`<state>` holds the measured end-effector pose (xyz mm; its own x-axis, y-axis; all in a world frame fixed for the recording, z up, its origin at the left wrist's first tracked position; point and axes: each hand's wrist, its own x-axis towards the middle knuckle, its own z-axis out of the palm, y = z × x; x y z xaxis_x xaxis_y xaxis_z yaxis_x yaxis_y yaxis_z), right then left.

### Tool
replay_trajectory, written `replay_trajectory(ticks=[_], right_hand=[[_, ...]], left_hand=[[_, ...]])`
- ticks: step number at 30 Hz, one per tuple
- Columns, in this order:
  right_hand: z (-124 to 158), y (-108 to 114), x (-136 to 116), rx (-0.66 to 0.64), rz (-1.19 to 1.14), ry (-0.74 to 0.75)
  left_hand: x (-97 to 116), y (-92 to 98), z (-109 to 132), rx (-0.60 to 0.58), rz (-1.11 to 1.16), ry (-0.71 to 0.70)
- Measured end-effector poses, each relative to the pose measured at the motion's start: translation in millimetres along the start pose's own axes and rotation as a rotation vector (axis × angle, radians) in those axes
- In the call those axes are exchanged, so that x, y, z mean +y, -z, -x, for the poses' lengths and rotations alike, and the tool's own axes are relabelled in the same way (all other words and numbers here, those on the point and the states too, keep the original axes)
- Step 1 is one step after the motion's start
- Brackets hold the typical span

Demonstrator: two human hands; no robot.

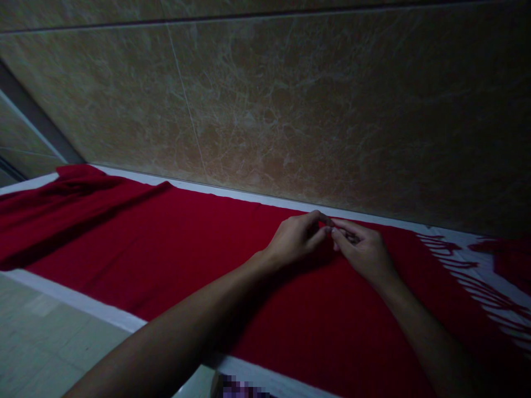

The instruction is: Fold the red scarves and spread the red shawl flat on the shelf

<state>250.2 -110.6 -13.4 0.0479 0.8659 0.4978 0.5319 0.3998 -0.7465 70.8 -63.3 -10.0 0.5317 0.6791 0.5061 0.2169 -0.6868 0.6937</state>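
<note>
A long red scarf (199,243) lies spread over a white-topped surface. Toward its far edge, right of the middle, my two hands meet with fingertips together. Thumb and fingers of my left hand (296,235) are pinched. My right hand (365,246) is also closed in a pinch, its fingers curled under and touching the left fingertips. What lies between the fingers is too small and dark to make out. Dark red fringe (477,287) runs along the scarf's right end. At the left the cloth is bunched into folds.
A brown marbled tile wall (269,110) rises right behind the far edge. More red cloth (512,262) lies at the far right. Pale floor tiles (50,337) show at lower left, beyond the surface's white near edge (78,296). A blurred-out patch (243,388) sits at the bottom.
</note>
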Motion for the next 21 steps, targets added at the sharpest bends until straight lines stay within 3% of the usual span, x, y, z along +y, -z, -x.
replay_trajectory(ticks=[21], right_hand=[[-0.4,0.9,-0.3,-0.01,0.024,0.031]], left_hand=[[1.9,1.3,0.9,-0.002,0.0,-0.016]])
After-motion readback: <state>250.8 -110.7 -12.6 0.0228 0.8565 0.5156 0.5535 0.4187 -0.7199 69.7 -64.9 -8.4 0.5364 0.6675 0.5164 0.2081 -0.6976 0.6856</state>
